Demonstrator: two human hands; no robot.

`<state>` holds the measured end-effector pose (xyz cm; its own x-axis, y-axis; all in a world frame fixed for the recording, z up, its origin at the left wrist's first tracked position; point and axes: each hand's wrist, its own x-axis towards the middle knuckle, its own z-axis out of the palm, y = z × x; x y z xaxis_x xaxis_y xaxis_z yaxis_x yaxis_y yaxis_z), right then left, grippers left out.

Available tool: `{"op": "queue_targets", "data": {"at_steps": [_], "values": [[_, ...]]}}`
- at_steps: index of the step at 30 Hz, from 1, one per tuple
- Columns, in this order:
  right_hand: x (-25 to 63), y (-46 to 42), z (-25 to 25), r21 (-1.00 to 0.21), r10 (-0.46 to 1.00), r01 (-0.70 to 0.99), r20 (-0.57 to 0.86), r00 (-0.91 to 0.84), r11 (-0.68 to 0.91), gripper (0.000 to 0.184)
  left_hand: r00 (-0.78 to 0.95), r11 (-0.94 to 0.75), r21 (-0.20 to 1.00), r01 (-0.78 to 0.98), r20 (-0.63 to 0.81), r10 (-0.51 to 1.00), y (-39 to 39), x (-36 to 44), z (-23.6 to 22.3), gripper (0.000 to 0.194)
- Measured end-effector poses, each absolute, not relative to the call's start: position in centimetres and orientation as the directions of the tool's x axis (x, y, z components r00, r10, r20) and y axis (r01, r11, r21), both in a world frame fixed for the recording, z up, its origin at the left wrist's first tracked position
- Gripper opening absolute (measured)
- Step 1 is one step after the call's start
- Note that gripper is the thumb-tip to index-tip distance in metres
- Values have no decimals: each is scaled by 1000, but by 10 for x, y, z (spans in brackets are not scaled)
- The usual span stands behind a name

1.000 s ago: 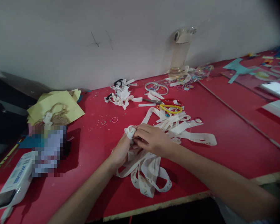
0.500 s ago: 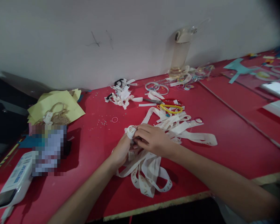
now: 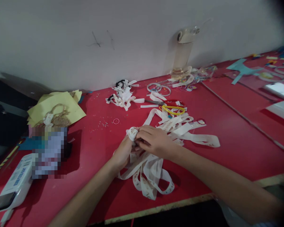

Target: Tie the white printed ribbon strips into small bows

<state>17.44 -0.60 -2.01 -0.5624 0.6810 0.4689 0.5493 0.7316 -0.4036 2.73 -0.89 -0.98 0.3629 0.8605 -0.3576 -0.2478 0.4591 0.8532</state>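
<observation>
A white printed ribbon (image 3: 133, 133) is bunched into a small wrapped knot or loop at the fingertips of both hands. My left hand (image 3: 123, 153) is closed around its lower side, the fingers mostly hidden. From the right, my right hand (image 3: 155, 140) pinches at the same ribbon with bent fingers. Long loops of ribbon (image 3: 149, 186) with gold lettering spill over the table below the hands. More ribbon lengths (image 3: 191, 137) lie to the right. Scissors (image 3: 172, 109) with yellow and red handles rest just beyond them.
Finished-looking ribbon pieces with black bands (image 3: 124, 94) lie near the wall. A clear bottle (image 3: 181, 60) stands at the back. Yellow paper (image 3: 59, 107) and a white device (image 3: 15, 183) are on the left. The red table's front edge (image 3: 161, 208) runs close below the ribbons.
Almost nothing differs. Both hands stay together on the ribbon, and the view has shifted very slightly.
</observation>
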Motion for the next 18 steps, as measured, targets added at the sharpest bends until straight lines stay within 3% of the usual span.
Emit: {"op": "queue_targets", "data": {"at_steps": [18], "values": [[175,-7,-19,-399,685,558,468,-559,728,9,405,454,852,-261,-331,853,-8,26,-13,38]]}}
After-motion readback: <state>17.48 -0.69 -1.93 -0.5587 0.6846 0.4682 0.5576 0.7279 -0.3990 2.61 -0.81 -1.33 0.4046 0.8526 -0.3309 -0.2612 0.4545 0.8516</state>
